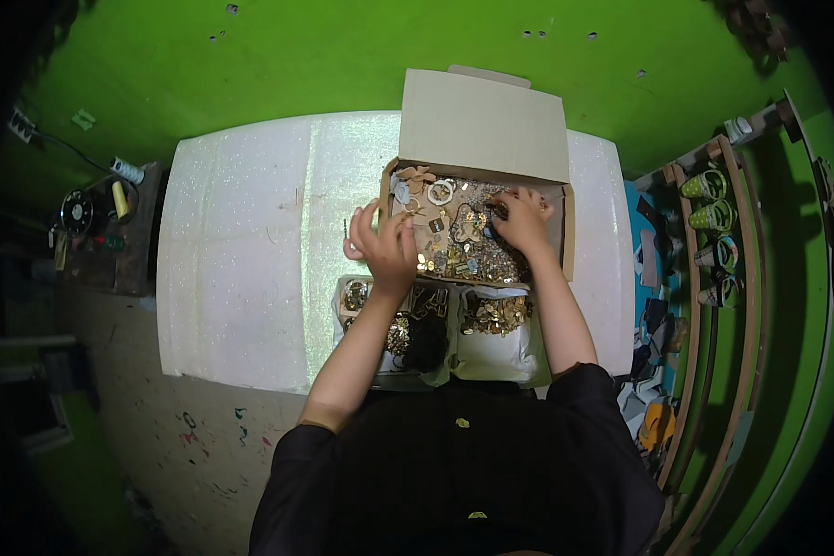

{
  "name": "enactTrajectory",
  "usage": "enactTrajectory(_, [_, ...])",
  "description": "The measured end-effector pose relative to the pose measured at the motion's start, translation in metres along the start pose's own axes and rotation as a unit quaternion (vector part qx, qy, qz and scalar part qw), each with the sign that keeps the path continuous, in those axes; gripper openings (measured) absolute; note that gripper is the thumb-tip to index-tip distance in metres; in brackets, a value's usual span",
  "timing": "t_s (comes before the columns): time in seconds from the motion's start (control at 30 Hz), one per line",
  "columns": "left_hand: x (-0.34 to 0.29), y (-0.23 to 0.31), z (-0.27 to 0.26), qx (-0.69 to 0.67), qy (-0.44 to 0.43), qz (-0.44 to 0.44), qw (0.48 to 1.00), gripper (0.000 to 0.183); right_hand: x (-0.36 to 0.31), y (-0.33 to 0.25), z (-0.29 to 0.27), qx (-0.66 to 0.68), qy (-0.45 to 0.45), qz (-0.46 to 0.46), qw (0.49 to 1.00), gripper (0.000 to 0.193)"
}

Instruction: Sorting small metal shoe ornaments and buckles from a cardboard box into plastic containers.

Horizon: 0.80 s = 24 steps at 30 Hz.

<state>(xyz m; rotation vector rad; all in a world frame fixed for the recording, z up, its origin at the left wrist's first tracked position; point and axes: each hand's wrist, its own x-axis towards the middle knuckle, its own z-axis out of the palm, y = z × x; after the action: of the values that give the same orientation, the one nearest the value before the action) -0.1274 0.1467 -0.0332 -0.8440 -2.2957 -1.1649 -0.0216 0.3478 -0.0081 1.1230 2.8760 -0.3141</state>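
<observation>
A cardboard box (485, 125) stands on the white table with its lid folded back, holding many small gold and silver metal pieces (468, 255). Inside it also lie a white ring (440, 192) and some tan scraps (417, 174). My left hand (386, 252) hovers at the box's left edge, fingers spread, with no held thing visible. Over the pieces on the right side is my right hand (525, 224), its fingers bent down and drawn together near a dark bit; what they grip is too small to make out.
In front of the box are a tray with compartments of metal bits (398, 334) and a white-lined tray of gold pieces (493, 315). The glittery white table (232, 259) meets a green wall. At right stands a wooden rack (732, 324) with footwear; at left, a small table with thread spools (128, 171).
</observation>
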Motion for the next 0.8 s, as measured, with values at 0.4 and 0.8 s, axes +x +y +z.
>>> enactTrajectory(0.4, [0.007,0.004,0.0,0.007,0.0,-0.089,0.996,0.017,0.047,-0.067,0.057,0.059,0.01,0.041,0.997,0.047])
enactTrajectory(0.8, [0.011,0.002,0.0,-0.017,0.011,-0.076,0.997,0.015,0.037,-0.042,0.046,0.204,-0.013,0.024,0.979,0.026])
